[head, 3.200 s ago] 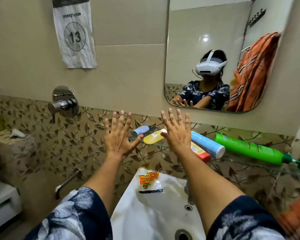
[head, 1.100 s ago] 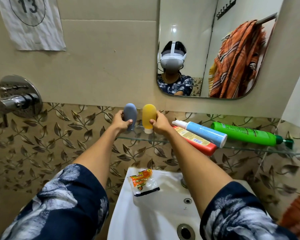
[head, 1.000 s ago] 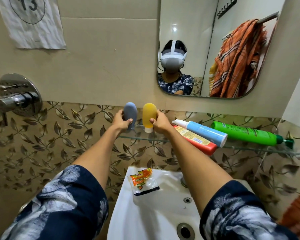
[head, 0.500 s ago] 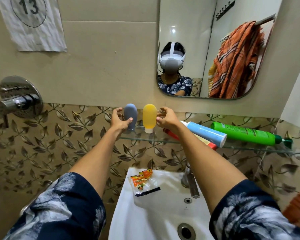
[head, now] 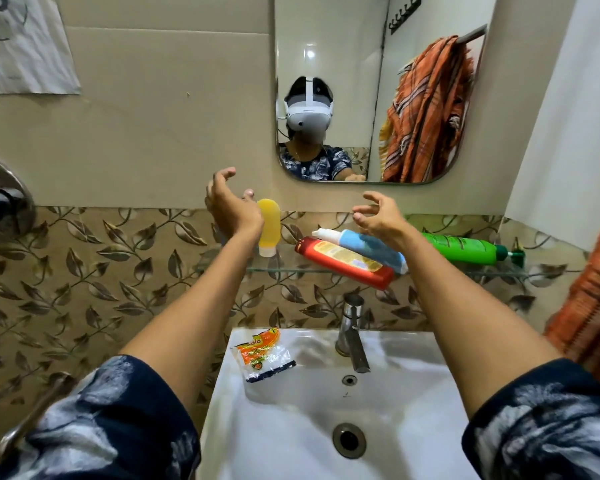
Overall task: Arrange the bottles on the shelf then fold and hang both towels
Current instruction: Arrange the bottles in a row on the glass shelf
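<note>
- Yellow soft plastic bottle (head: 269,226) stands cap-down on the clear glass shelf (head: 291,268), just beside the left hand (head: 231,209).
- Left hand is up in front of the wall, fingers (head: 224,174) curled and apart, holding nothing.
- Right hand (head: 378,216) hangs above the lying bottles, fingers (head: 373,199) spread and bent, holding nothing.
- Red flat bottle (head: 343,261) lies on the shelf, its end sticking out over the edge.
- Blue tube with a white cap (head: 361,245) lies on top of it.
- Green long bottle (head: 465,249) lies on its side further right.
- Orange striped towel (head: 426,112) shows in the mirror (head: 326,46), hanging bunched.
- White sink (head: 326,410) is below.
</note>
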Action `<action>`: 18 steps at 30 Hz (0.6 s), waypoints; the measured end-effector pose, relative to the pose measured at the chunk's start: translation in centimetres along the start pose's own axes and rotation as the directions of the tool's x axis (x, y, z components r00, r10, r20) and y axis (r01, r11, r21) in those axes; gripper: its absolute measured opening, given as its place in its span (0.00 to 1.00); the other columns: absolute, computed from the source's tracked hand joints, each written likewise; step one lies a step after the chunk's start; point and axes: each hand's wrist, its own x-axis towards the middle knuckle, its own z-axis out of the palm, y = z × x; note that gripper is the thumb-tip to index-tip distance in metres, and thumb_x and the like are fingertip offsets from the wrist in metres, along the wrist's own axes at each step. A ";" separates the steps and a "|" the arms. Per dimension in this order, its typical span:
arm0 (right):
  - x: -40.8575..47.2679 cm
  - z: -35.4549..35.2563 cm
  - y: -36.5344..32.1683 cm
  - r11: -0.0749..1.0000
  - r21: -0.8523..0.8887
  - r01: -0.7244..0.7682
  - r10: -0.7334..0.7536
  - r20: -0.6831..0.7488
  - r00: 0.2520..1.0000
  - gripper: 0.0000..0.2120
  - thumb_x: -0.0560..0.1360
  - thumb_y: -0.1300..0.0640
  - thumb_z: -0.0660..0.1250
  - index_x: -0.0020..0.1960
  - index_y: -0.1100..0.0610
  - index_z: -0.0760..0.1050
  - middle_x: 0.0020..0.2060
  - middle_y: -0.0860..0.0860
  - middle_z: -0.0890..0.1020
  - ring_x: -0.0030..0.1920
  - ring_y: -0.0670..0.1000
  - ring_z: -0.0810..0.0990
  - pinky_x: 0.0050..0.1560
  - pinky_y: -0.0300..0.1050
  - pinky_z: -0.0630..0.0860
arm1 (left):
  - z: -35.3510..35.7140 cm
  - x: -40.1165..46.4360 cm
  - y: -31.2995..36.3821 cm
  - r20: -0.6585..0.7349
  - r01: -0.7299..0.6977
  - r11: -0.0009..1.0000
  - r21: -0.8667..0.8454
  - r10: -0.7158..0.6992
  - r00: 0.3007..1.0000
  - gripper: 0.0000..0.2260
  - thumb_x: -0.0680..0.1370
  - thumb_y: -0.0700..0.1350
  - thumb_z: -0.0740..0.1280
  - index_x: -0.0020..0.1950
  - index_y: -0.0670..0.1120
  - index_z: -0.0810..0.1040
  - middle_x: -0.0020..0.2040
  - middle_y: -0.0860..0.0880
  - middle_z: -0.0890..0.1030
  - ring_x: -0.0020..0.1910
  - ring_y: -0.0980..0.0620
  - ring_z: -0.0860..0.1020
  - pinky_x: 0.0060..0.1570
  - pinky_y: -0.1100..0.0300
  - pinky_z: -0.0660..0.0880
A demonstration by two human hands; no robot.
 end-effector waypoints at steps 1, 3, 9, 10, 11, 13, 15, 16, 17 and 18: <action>-0.2 -0.8 0.3 1.000 -0.012 -0.011 0.010 -0.019 1.000 0.28 0.76 0.71 0.61 0.74 0.64 0.57 0.63 0.65 0.74 0.53 0.53 0.73 0.49 0.41 0.75 | 0.5 -1.1 0.2 0.036 -0.046 0.999 0.006 0.046 0.998 0.17 0.74 0.33 0.66 0.60 0.47 0.73 0.63 0.48 0.74 0.61 0.51 0.72 0.55 0.66 0.65; -0.6 -1.9 0.7 0.999 -0.043 -0.031 0.029 -0.042 0.999 0.29 0.76 0.71 0.62 0.74 0.64 0.57 0.63 0.65 0.74 0.53 0.53 0.73 0.52 0.44 0.74 | 1.4 -3.0 0.5 0.134 -0.089 0.996 0.004 0.088 0.987 0.16 0.74 0.32 0.64 0.59 0.46 0.74 0.62 0.48 0.75 0.52 0.56 0.73 0.49 0.69 0.66; -1.5 -4.5 1.8 0.982 -0.182 -0.045 0.040 -0.031 0.999 0.31 0.73 0.70 0.67 0.72 0.66 0.59 0.61 0.65 0.76 0.62 0.59 0.76 0.60 0.44 0.73 | 4.0 -6.9 0.0 0.379 -0.039 0.982 0.187 -0.035 0.925 0.14 0.72 0.42 0.71 0.56 0.45 0.74 0.59 0.45 0.76 0.57 0.47 0.74 0.52 0.55 0.72; -1.6 -4.7 2.0 0.978 -0.200 -0.050 0.048 -0.016 0.999 0.32 0.72 0.69 0.68 0.72 0.66 0.59 0.61 0.65 0.76 0.63 0.59 0.75 0.59 0.44 0.73 | 4.3 -7.4 -0.1 0.397 -0.004 0.971 0.239 -0.094 0.913 0.16 0.71 0.44 0.72 0.56 0.44 0.74 0.60 0.44 0.75 0.59 0.45 0.73 0.55 0.53 0.71; -1.6 -5.0 2.1 0.975 -0.213 -0.058 0.061 0.005 0.998 0.33 0.72 0.68 0.70 0.72 0.66 0.60 0.61 0.64 0.76 0.63 0.59 0.76 0.60 0.45 0.73 | 4.6 -7.9 -0.1 0.416 0.023 0.958 0.286 -0.146 0.897 0.17 0.71 0.47 0.72 0.57 0.44 0.73 0.61 0.43 0.74 0.61 0.44 0.71 0.56 0.53 0.69; -1.6 -5.4 2.1 0.964 -0.255 -0.072 0.092 0.069 0.993 0.34 0.70 0.64 0.73 0.72 0.66 0.62 0.62 0.62 0.76 0.62 0.57 0.76 0.62 0.46 0.73 | 5.0 -8.7 -0.1 0.451 0.073 0.924 0.375 -0.251 0.857 0.23 0.70 0.52 0.72 0.59 0.43 0.71 0.64 0.42 0.72 0.64 0.43 0.69 0.60 0.52 0.66; -1.5 -5.6 2.0 0.941 -0.333 -0.067 0.123 0.150 0.981 0.35 0.68 0.62 0.75 0.71 0.65 0.63 0.63 0.60 0.76 0.63 0.56 0.75 0.62 0.45 0.72 | 5.4 -9.3 -0.1 0.468 0.132 0.881 0.454 -0.362 0.806 0.32 0.69 0.56 0.72 0.65 0.40 0.67 0.68 0.39 0.68 0.68 0.40 0.65 0.65 0.49 0.65; -1.4 -5.7 1.9 0.924 -0.378 -0.055 0.131 0.179 0.975 0.35 0.68 0.62 0.76 0.70 0.65 0.64 0.64 0.60 0.76 0.64 0.56 0.75 0.62 0.45 0.72 | 5.6 -9.5 -0.1 0.473 0.156 0.864 0.479 -0.404 0.783 0.35 0.68 0.57 0.73 0.67 0.39 0.65 0.70 0.38 0.65 0.69 0.39 0.64 0.67 0.47 0.65; -1.3 -5.6 1.8 0.906 -0.420 -0.042 0.136 0.195 0.971 0.36 0.67 0.62 0.76 0.70 0.65 0.65 0.65 0.59 0.75 0.64 0.56 0.75 0.62 0.45 0.71 | 5.7 -9.7 -0.1 0.477 0.173 0.850 0.498 -0.435 0.764 0.38 0.68 0.57 0.73 0.68 0.39 0.63 0.71 0.37 0.63 0.69 0.39 0.63 0.67 0.46 0.65; -1.2 -5.6 1.7 0.892 -0.450 -0.030 0.137 0.208 0.969 0.36 0.66 0.62 0.77 0.70 0.65 0.65 0.65 0.59 0.75 0.65 0.56 0.74 0.63 0.45 0.71 | 5.8 -9.7 -0.1 0.473 0.187 0.837 0.514 -0.459 0.752 0.39 0.67 0.57 0.73 0.69 0.38 0.61 0.71 0.37 0.62 0.70 0.39 0.63 0.67 0.47 0.66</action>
